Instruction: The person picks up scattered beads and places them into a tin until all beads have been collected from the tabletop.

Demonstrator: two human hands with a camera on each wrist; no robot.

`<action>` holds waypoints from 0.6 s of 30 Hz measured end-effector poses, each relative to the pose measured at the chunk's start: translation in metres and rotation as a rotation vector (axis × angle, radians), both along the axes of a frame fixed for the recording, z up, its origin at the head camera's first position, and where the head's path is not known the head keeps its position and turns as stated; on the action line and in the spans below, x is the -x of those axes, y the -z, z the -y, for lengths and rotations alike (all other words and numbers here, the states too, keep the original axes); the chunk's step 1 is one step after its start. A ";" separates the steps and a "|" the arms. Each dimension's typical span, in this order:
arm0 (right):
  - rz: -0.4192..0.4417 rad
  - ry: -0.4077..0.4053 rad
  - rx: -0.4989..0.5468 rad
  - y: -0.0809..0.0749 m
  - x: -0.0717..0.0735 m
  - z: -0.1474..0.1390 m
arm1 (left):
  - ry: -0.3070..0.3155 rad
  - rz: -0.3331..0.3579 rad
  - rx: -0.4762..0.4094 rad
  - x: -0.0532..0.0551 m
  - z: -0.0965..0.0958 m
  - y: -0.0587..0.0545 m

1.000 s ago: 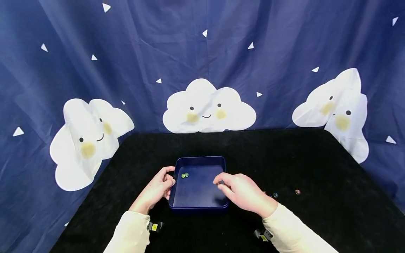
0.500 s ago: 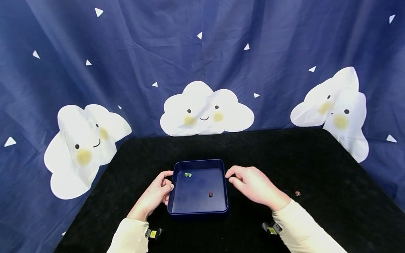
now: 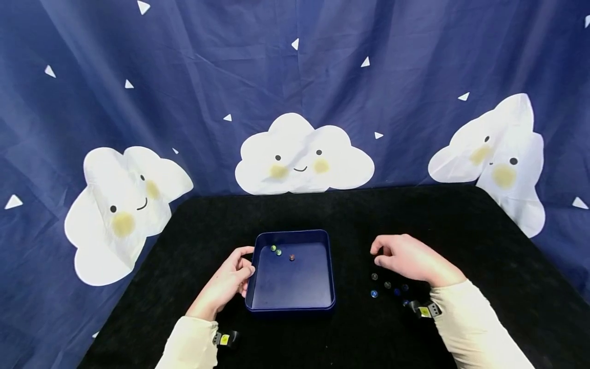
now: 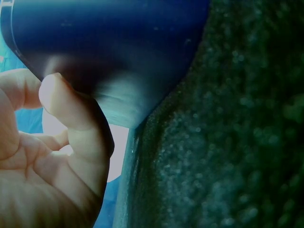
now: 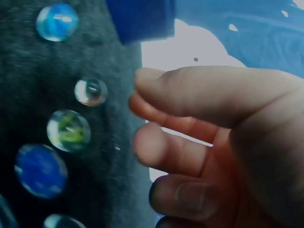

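Observation:
A dark blue square tray [image 3: 295, 302] stands on the black cloth. Inside it, toward the back left, lie two greenish marbles [image 3: 273, 248] and a reddish marble [image 3: 292, 257]. My left hand [image 3: 226, 282] holds the tray's left side, thumb against the wall in the left wrist view. To the right of the tray, my right hand [image 3: 410, 258] hovers near loose marbles, fingers bent and apart, nothing between them. A blue marble [image 3: 374, 293] and a clear marble [image 3: 374, 277] lie nearest the tray. In the right wrist view, a clear marble with yellow-green inside [image 5: 69, 130] shows beside the fingertips.
Several more marbles, among them a dark blue one [image 3: 397, 292], lie by the right wrist and its camera [image 3: 421, 309]. Behind the black tabletop [image 3: 350, 220] hangs a blue curtain [image 3: 332, 87] with white clouds.
My right hand has let the reddish marble go into the tray and moved right, over the cloth. That marble has rolled toward the greenish ones. My left hand stays at the tray.

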State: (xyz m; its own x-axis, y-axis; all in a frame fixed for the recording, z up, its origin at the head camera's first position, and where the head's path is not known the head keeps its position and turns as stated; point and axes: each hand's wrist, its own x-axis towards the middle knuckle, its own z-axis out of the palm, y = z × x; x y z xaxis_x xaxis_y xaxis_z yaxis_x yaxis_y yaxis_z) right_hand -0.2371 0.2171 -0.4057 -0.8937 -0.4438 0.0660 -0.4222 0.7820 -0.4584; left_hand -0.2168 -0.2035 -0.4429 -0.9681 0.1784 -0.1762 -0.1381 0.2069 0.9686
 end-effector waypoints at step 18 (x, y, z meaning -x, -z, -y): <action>0.149 -0.120 -0.045 0.019 -0.004 0.010 | -0.001 -0.042 0.018 -0.002 0.001 0.002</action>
